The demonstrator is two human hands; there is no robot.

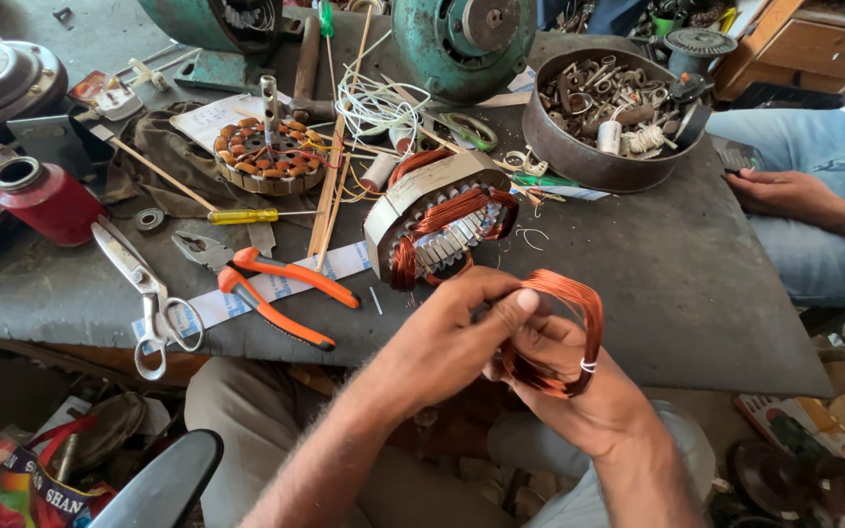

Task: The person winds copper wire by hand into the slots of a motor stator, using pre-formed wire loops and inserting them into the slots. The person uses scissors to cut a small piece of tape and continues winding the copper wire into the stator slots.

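a copper wire coil (557,332) is gripped by both the left hand (447,337) and right hand (579,386) at the worktop's (696,293) near edge; loops could be tangled or kinked if squeezed unevenly.

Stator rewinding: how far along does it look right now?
Partly done: the stator on the table already carries several copper windings. In hand: left hand and right hand grip a loose coil. Left: that coil is not yet in the stator.
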